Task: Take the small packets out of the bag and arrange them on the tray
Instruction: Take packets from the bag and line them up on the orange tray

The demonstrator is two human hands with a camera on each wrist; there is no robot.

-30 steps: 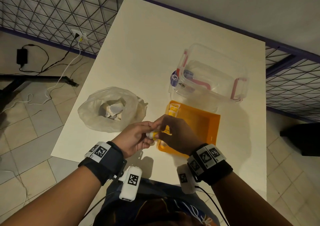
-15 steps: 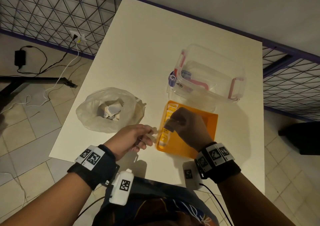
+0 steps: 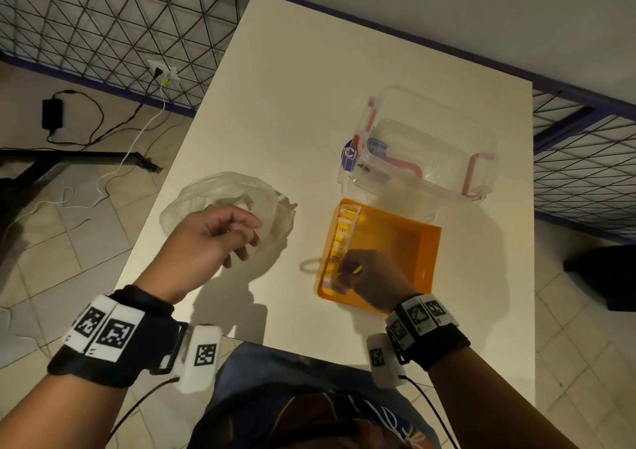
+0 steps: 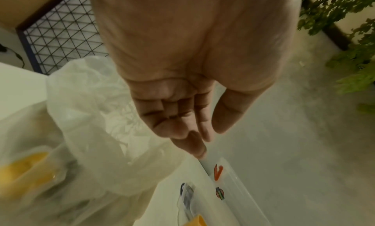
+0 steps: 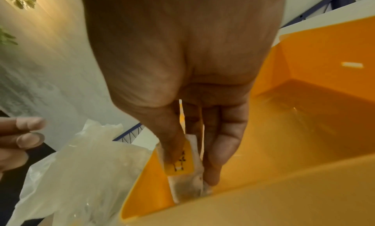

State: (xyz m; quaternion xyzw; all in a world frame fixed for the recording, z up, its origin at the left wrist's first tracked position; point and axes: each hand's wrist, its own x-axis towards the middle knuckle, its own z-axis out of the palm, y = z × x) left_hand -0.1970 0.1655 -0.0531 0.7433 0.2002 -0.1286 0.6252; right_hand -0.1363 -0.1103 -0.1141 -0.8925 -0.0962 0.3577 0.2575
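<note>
An orange tray (image 3: 413,242) sits on the white table, with a row of yellow-and-white packets (image 3: 344,228) along its left wall. My right hand (image 3: 347,269) pinches one packet (image 5: 183,165) between thumb and fingers, standing it at the tray's near-left corner (image 5: 146,189). The translucent plastic bag (image 3: 275,207) lies left of the tray. My left hand (image 3: 237,238) hovers over the bag (image 4: 91,117) with loosely curled fingers (image 4: 194,146) and holds nothing.
A clear plastic box (image 3: 423,145) with pink clips stands just beyond the tray. The table edge (image 3: 165,190) runs along the bag's left side, above tiled floor with cables (image 3: 103,118). Wire mesh panels (image 3: 103,18) flank the table.
My hands were together holding a packet in front of the tray. The right hand carried it into the tray's near-left corner, and the left hand swung back over the bag.
</note>
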